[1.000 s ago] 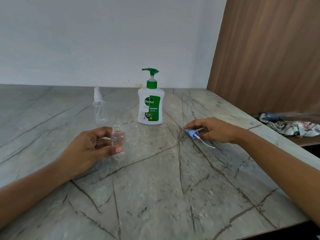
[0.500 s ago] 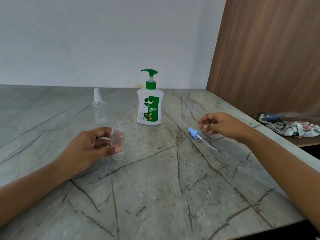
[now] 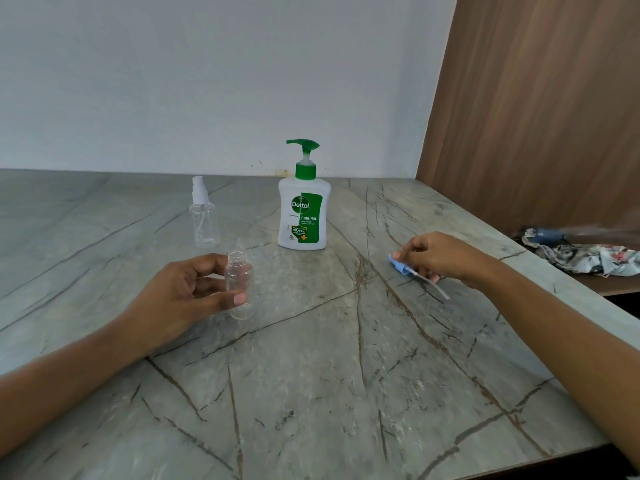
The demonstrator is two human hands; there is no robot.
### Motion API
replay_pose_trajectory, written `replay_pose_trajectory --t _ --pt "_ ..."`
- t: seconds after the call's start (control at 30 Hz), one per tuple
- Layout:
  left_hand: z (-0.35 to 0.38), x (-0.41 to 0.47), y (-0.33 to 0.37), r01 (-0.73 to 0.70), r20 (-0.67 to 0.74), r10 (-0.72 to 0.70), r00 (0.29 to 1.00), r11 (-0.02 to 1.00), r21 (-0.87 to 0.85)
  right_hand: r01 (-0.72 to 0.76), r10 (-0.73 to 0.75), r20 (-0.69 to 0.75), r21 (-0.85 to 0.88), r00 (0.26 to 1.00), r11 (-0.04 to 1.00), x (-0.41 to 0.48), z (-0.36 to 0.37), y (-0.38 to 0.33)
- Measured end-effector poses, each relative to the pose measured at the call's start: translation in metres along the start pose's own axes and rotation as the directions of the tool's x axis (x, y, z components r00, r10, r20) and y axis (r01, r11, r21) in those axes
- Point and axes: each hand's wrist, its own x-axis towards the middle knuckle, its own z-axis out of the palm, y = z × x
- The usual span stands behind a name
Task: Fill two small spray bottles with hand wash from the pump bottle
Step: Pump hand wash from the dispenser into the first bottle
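My left hand (image 3: 180, 296) grips a small clear spray bottle (image 3: 239, 289), upright on the table with its neck open and no cap on. The blue spray cap (image 3: 399, 265) with its thin dip tube (image 3: 437, 289) lies to the right, and my right hand (image 3: 440, 258) pinches it between thumb and curled fingers. A second clear spray bottle (image 3: 204, 220), with its white sprayer on, stands further back on the left. The white and green pump bottle (image 3: 303, 216) of hand wash stands upright behind, between my hands.
The grey veined stone table (image 3: 329, 375) ends at a white wall behind and a wooden panel (image 3: 540, 98) on the right. A crumpled patterned cloth (image 3: 585, 258) lies on a lower surface past the table's right edge.
My right hand had let go of the blue cap and drawn back to the right. It has now come back onto the cap, which has shifted slightly right. My left hand and its bottle stayed put.
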Motion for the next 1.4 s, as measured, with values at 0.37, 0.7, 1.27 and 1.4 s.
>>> replay_pose_trajectory --t 0.37,0.7,1.27,1.4 --pt "0.000 -0.001 0.002 0.000 0.002 0.000 1.000 1.000 0.024 0.020 -0.022 0.086 0.024 0.996 1.000 -0.003 0.036 -0.039" --pt "-0.001 -0.001 0.004 -0.001 -0.010 0.001 1.000 1.000 -0.020 0.292 -0.288 -0.053 0.229 0.956 0.928 0.041 0.011 -0.089" --pt "0.000 -0.003 0.008 0.004 -0.017 -0.004 1.000 1.000 0.001 0.351 -0.399 0.092 0.326 0.912 0.878 0.033 0.012 -0.117" --pt "0.001 -0.004 0.012 0.002 -0.021 -0.002 1.000 1.000 0.011 0.374 -0.429 0.108 0.335 0.897 0.865 0.003 0.005 -0.102"
